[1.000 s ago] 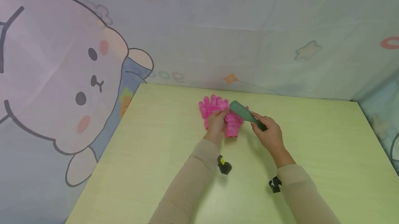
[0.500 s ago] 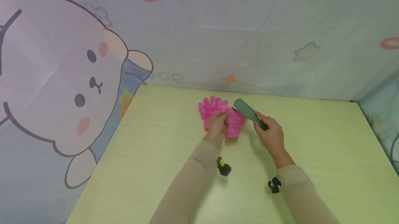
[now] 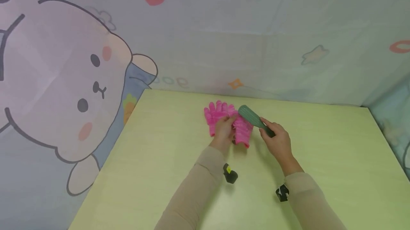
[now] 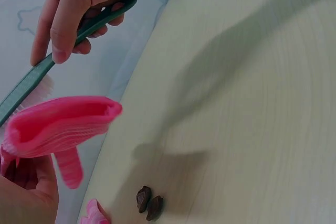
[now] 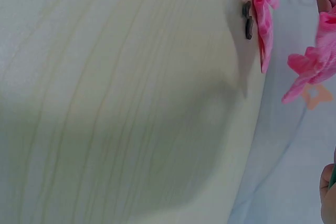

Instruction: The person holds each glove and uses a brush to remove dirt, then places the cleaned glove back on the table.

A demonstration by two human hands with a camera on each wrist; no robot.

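My left hand (image 3: 223,130) grips a pink knit glove (image 3: 242,130) above the table, its cuff mouth facing the left wrist camera. In my right hand (image 3: 278,141) is the handle of a green brush (image 3: 251,117); the left wrist view shows its pale bristles (image 4: 39,90) turned toward the glove. The brush head lies over the glove's far part; whether the bristles touch is hidden. A second pink glove (image 3: 219,111) lies on the table beyond and left of my left hand. Two small dark brown lumps (image 4: 155,208) rest on the table near it.
The pale yellow-green table (image 3: 166,144) ends at a printed cloth backdrop (image 3: 230,45) behind and at the left. Black wrist-camera mounts (image 3: 230,174) hang at both sleeves.
The brush rose slightly to the right, then came back left and down over the held glove. That glove's cuff has swung toward the lower right. My left hand has barely moved.
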